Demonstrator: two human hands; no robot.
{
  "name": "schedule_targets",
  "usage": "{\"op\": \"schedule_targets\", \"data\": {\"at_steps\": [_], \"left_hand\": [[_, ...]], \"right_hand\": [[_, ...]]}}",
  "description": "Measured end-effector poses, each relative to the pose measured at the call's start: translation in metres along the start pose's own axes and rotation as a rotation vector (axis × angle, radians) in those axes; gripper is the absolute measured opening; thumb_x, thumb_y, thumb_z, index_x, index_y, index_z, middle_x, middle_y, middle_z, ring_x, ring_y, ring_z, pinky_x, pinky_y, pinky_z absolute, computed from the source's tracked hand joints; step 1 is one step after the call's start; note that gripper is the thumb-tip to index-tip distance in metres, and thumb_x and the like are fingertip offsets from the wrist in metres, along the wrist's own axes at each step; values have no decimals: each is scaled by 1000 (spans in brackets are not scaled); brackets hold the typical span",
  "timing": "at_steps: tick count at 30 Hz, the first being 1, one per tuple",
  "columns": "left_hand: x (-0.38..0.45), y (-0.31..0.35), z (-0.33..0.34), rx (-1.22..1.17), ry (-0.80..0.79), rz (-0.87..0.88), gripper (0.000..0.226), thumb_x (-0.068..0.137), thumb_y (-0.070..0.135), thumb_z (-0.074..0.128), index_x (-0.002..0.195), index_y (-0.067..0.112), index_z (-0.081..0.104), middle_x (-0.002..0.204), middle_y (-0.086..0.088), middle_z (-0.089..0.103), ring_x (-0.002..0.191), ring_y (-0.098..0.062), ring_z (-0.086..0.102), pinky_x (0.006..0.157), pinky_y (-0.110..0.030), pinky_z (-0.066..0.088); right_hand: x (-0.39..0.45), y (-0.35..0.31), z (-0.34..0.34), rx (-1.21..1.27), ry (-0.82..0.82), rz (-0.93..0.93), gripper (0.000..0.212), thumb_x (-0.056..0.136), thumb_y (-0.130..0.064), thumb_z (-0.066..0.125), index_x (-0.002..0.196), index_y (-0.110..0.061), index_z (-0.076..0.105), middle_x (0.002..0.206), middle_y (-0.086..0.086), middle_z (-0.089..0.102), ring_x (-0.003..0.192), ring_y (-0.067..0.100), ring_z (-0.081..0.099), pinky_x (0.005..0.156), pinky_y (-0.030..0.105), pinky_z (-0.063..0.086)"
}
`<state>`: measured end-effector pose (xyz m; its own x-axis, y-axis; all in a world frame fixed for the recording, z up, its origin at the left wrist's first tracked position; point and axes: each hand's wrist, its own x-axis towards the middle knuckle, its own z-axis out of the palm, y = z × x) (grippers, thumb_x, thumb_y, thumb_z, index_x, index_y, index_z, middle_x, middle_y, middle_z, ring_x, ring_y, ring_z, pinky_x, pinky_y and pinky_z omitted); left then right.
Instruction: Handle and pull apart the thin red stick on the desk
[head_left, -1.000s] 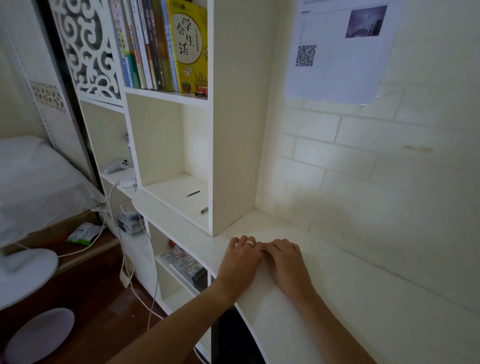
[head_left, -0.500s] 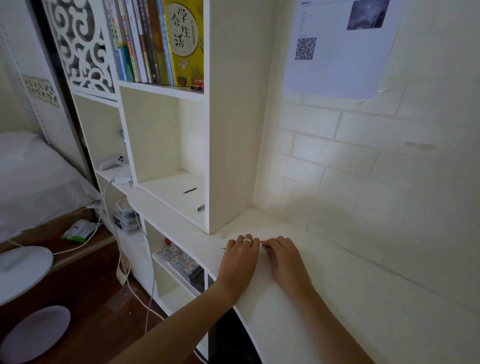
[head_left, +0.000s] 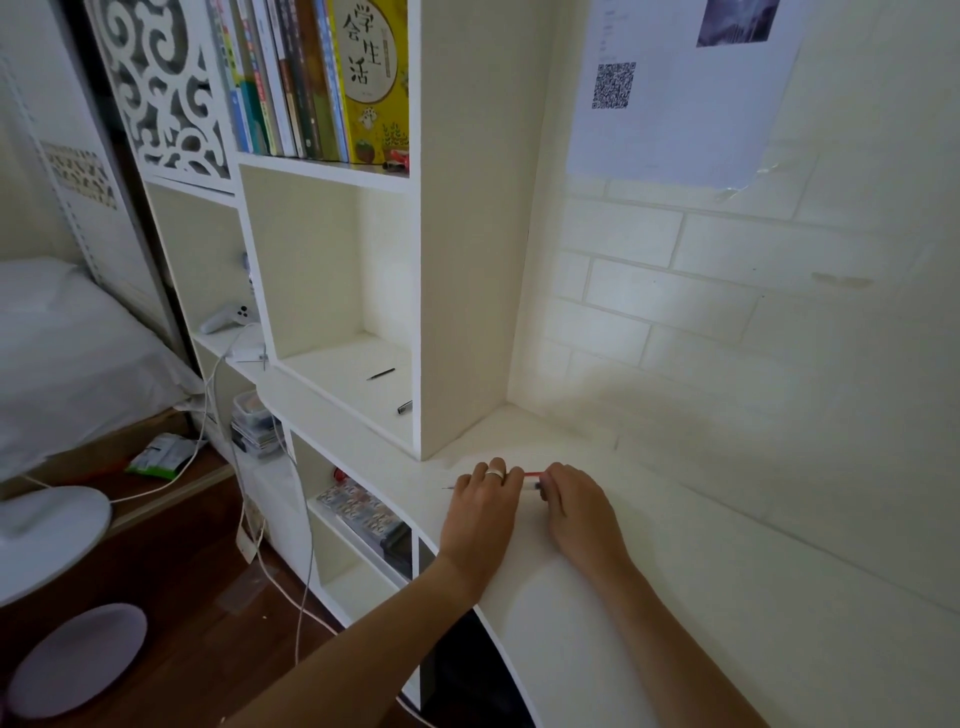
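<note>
Left hand (head_left: 480, 501), right hand (head_left: 576, 501) pinch pen (head_left: 531, 480) (curled grip)

Row of books (head_left: 306, 78) on the upper shelf, white controller (head_left: 228, 318) in a cubby, taped paper sheet (head_left: 680, 88) on the brick wall, white cable (head_left: 306, 561) trailing to the floor

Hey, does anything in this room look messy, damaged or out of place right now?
The sheet of paper taped to the wall has a torn, curling lower right corner. A green packet lies loose on the floor by a trailing white cable. Both hands, left hand and right hand, hold a thin pen on the desk.
</note>
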<state>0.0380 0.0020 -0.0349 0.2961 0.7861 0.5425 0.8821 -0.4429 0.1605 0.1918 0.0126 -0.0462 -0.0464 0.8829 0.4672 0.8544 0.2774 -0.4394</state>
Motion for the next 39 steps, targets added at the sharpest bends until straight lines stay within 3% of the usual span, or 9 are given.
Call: {"op": "schedule_targets", "data": {"at_steps": [6, 16, 20, 24, 28, 32, 39], "left_hand": [[-2, -4, 5, -12, -2, -9, 21, 77, 3, 74, 94, 13, 66, 88, -5, 66, 79, -22, 61, 71, -35, 55], [-2, -8, 8, -21, -4, -22, 20, 78, 5, 73, 93, 16, 65, 87, -4, 67, 78, -21, 61, 71, -35, 54], [-2, -6, 5, -31, -12, -31, 17, 79, 4, 72, 91, 15, 65, 85, -5, 66, 77, -22, 61, 69, -36, 54], [-3, -4, 4, -33, 16, 4, 20, 81, 5, 72, 96, 15, 63, 91, -5, 66, 80, -22, 59, 72, -36, 53], [-1, -3, 1, -16, 43, 13, 21, 81, 2, 68, 96, 14, 60, 90, -5, 64, 80, -24, 56, 70, -38, 50], [-1, -4, 2, -10, 36, 32, 19, 79, -2, 66, 90, 13, 62, 85, -5, 64, 75, -23, 56, 67, -37, 50], [0, -5, 7, -35, -3, 32, 21, 76, -8, 63, 80, 12, 65, 76, -5, 65, 71, -23, 55, 65, -35, 51]], "right_hand": [[-1, 0, 2, -48, 23, -71, 23, 102, -17, 43, 83, -18, 57, 78, -1, 60, 75, 19, 55, 65, 34, 48], [2, 1, 3, -54, 11, -126, 23, 101, -15, 42, 81, -16, 54, 77, -3, 53, 72, 20, 47, 65, 36, 44], [2, 0, 3, 18, -33, -36, 32, 103, -24, 35, 77, -17, 52, 75, -3, 55, 72, 18, 50, 65, 34, 43], [4, -4, -3, 208, -89, 173, 36, 102, -25, 42, 69, -21, 56, 67, -5, 60, 65, 11, 56, 60, 29, 40], [6, -6, -3, 264, -110, 257, 37, 101, -29, 43, 69, -22, 61, 74, 0, 69, 71, 15, 62, 67, 33, 46], [9, -5, -1, 223, -141, 246, 36, 103, -28, 41, 74, -20, 61, 78, 1, 69, 73, 16, 61, 62, 26, 40], [8, 0, 1, 117, -135, 138, 34, 104, -24, 38, 74, -21, 54, 74, 0, 62, 71, 19, 57, 68, 32, 40]]}}
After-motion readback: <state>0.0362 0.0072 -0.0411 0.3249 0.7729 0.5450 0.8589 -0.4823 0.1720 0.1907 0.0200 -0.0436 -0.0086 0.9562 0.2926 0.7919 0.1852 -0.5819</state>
